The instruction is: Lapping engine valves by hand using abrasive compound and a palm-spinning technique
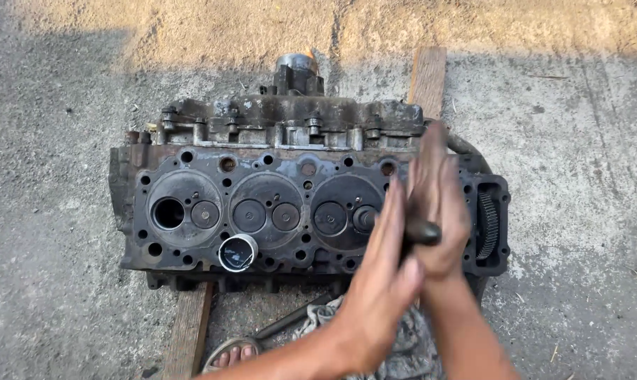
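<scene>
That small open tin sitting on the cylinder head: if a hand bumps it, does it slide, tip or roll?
The small round tin looks short and wide, so tipping seems unlikely. It probably slides: it looks light, and the cylinder head face appears oily. It sits near the head's front edge, so a nudge could drop it; landing on edge, it might roll.

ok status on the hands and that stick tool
Left hand and right hand pressed flat around dark stick tool. Tool at cylinder head, third chamber. Small round tin sits clear, to the left.

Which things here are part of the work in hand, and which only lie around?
In use: left hand and right hand, palms pressed around a dark stick; cylinder head; small round tin.
Lying about: wooden plank; rag; metal tool.
</scene>
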